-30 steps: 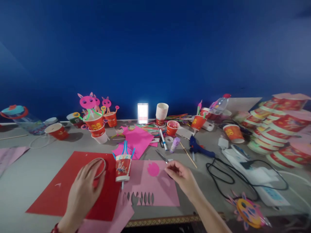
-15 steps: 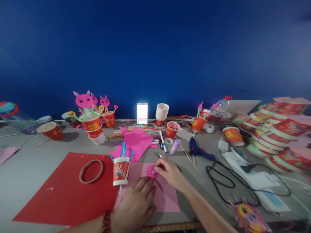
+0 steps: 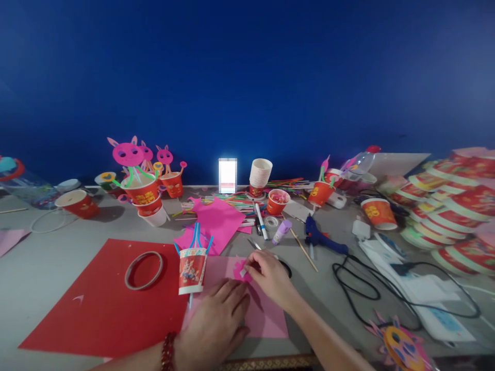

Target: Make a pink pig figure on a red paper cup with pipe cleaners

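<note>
My left hand [image 3: 222,312] lies palm down on a light pink sheet of paper [image 3: 270,319], its fingers stretched out. Its fingertips reach the lower edge of a small hot-pink paper cutout [image 3: 236,266]. Over that cutout my right hand [image 3: 273,278] pinches a small pale strip [image 3: 243,272], too small to name surely. Part of a pair of scissors [image 3: 285,265] shows behind the right hand. Left of the cutout, a red printed paper cup [image 3: 192,270] with blue straws rests upside down on the paper's edge.
Red paper [image 3: 104,309] with a roll of tape [image 3: 144,270] lies left. Ahead are hot-pink paper [image 3: 218,221], markers [image 3: 261,221] and a purple glue stick [image 3: 281,232]. To the right are a blue glue gun [image 3: 323,238], black cord, a power strip [image 3: 433,309] and stacked cups [image 3: 456,206].
The view has shifted slightly, so the objects on the right sit farther right. Both hands stay nearly in place, the right still pinching the pale strip over the cutout.
</note>
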The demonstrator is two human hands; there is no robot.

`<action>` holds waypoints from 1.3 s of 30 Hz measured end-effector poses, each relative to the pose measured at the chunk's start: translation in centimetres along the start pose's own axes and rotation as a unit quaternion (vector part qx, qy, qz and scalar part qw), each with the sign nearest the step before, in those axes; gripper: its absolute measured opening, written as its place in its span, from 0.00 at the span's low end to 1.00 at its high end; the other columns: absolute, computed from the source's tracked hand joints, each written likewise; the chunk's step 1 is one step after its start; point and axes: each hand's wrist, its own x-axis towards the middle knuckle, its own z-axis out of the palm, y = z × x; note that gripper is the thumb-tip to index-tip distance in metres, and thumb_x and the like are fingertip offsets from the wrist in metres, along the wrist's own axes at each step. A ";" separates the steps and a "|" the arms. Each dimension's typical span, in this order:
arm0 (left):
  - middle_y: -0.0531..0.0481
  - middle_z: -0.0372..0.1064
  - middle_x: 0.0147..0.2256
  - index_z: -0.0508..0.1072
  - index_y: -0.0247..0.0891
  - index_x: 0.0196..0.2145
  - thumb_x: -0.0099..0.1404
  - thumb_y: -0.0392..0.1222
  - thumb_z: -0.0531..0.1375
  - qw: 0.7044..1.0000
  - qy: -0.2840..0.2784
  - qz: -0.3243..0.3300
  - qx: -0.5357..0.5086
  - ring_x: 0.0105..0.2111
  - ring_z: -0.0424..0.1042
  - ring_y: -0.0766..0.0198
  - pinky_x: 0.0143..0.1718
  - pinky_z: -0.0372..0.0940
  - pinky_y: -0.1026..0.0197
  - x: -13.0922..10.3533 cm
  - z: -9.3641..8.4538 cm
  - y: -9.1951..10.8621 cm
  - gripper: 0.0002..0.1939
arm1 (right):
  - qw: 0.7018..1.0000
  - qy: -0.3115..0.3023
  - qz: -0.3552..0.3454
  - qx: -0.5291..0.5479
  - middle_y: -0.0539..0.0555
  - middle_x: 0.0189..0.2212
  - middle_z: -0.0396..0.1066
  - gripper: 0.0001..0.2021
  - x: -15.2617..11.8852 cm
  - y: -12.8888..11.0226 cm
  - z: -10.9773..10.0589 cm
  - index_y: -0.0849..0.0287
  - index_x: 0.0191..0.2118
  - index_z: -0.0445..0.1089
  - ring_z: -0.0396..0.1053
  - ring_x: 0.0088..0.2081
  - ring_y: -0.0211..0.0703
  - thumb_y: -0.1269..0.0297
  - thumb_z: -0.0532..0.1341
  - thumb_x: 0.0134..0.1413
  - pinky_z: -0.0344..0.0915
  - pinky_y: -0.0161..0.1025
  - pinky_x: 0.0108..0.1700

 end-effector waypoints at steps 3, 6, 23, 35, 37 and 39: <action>0.44 0.63 0.60 0.63 0.36 0.60 0.71 0.51 0.53 1.000 -0.002 -0.009 -0.017 0.59 0.60 0.50 0.62 0.56 0.48 -0.1 -0.1 0.1 0.25 | 1.000 0.007 -0.004 -0.014 0.50 0.31 0.72 0.09 0.0 -0.1 0.1 0.56 0.30 0.67 0.69 0.37 0.45 0.78 0.61 0.55 0.62 0.39 0.41; 0.43 0.59 0.62 0.61 0.39 0.61 0.68 0.49 0.56 0.998 -0.010 -0.048 -0.035 0.60 0.58 0.50 0.61 0.59 0.49 -0.2 0.0 0.1 0.26 | 1.000 0.005 -0.007 -0.022 0.50 0.31 0.72 0.09 0.0 -0.2 0.1 0.56 0.30 0.66 0.69 0.38 0.46 0.78 0.62 0.55 0.63 0.39 0.41; 0.39 0.47 0.68 0.55 0.38 0.66 0.68 0.62 0.50 0.998 -0.038 -0.048 -0.017 0.64 0.50 0.48 0.63 0.53 0.44 -0.4 0.4 0.0 0.36 | 0.989 0.028 -0.036 -0.139 0.56 0.40 0.69 0.09 -0.7 0.5 0.7 0.56 0.40 0.65 0.68 0.43 0.51 0.79 0.55 0.60 0.66 0.45 0.45; 0.38 0.53 0.66 0.56 0.35 0.65 0.67 0.63 0.50 0.998 -0.028 -0.057 -0.008 0.64 0.52 0.47 0.63 0.54 0.44 -0.2 1.1 0.2 0.38 | 0.989 0.003 -0.026 -0.144 0.56 0.39 0.69 0.06 -0.5 -0.9 -0.2 0.57 0.37 0.66 0.68 0.43 0.51 0.75 0.60 0.56 0.66 0.45 0.45; 0.38 0.53 0.65 0.57 0.35 0.65 0.67 0.63 0.51 0.998 -0.023 -0.059 -0.005 0.64 0.52 0.47 0.63 0.54 0.45 -0.2 1.1 0.2 0.37 | 0.989 0.002 -0.027 -0.147 0.56 0.39 0.69 0.06 -0.3 -0.8 -0.2 0.57 0.37 0.66 0.68 0.43 0.51 0.74 0.61 0.56 0.66 0.45 0.45; 0.38 0.54 0.65 0.57 0.35 0.65 0.67 0.62 0.52 0.998 -0.020 -0.061 -0.005 0.63 0.52 0.48 0.63 0.54 0.45 -0.3 1.1 0.2 0.37 | 0.988 0.004 -0.030 -0.151 0.56 0.40 0.68 0.06 -0.3 -0.7 0.0 0.57 0.37 0.66 0.68 0.43 0.52 0.73 0.62 0.55 0.66 0.46 0.46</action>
